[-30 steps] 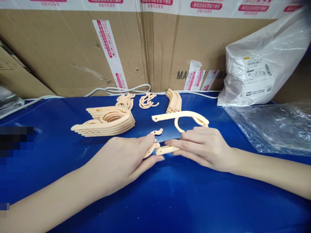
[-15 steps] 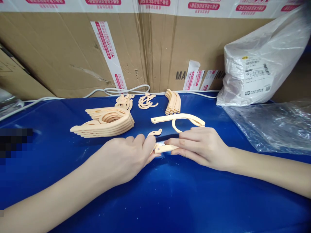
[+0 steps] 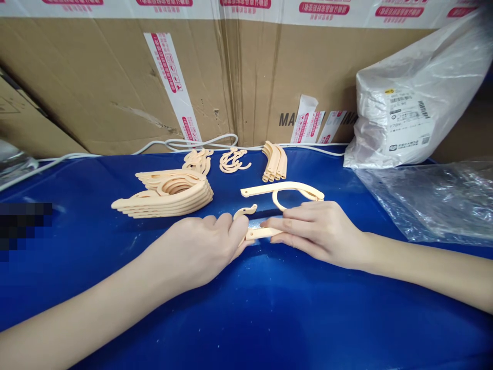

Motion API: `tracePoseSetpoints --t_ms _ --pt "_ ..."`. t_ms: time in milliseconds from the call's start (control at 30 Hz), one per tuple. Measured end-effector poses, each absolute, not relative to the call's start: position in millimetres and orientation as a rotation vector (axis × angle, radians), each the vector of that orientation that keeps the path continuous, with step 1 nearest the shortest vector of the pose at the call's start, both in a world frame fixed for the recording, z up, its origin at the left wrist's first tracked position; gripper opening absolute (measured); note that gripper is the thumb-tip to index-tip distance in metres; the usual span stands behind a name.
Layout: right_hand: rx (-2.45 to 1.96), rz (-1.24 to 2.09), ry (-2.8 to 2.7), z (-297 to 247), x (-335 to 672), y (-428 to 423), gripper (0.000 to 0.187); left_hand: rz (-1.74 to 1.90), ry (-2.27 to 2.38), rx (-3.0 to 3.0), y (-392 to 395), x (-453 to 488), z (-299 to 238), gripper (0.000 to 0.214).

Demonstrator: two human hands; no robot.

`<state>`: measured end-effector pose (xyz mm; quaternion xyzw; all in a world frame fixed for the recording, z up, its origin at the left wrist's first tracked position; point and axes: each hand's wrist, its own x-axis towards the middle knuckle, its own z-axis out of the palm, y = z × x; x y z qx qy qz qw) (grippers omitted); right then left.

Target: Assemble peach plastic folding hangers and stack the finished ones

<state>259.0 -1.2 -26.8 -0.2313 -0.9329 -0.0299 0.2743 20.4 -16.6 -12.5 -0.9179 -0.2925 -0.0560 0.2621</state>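
Note:
Cream plastic parts, apparently of a folding clothes hanger, are between my hands just above the blue tabletop. My left hand [image 3: 210, 246] is closed on a small curved hanger piece [image 3: 246, 209], whose hooked tip sticks out above the thumb; the rest is hidden in the fist. My right hand [image 3: 319, 231] grips a partly assembled hanger [image 3: 283, 188]. Its long upper arm reaches left above the fingers, with a curved loop under it. A lower hanger arm [image 3: 260, 234] with a hole near its end runs from the right fingers to the left fingertips, where the contact is partly covered.
A stack of folded cream hangers [image 3: 181, 200] lies on the left. Behind are two piles of small hooks [image 3: 233, 161] and a bundle of curved arms [image 3: 274, 162]. A cardboard box [image 3: 254, 77], white cable [image 3: 200, 144], white bag [image 3: 408, 118] and clear plastic [image 3: 431, 200] border the table.
The lower arm's end has shifted slightly up against my left fingertips, and the small part seen beside it is now hidden. My right hand has risen a little. Both grips stay the same.

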Motion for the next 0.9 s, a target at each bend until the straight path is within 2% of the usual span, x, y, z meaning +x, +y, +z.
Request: tracePoseSetpoints --t_ms 233,467,667,900 --pt "-0.600 -0.148 -2.517 -25.2 260.1 -0.7 0.029 -0.134 -1.079 -2.819 -16.7 16.8 -13.6 0.048" --pt "-0.594 -0.313 -2.486 -24.2 260.1 -2.2 0.029 -0.184 -1.503 -3.030 -16.4 18.2 7.5 0.043" --pt "-0.623 -0.219 -2.483 -23.3 260.1 -2.2 0.030 -0.263 -1.420 -3.096 -19.4 19.9 7.9 0.031" --pt "-0.616 -0.209 -2.491 -23.3 261.1 -2.0 0.029 -0.289 -1.445 -3.152 -20.8 20.4 7.8 0.034"
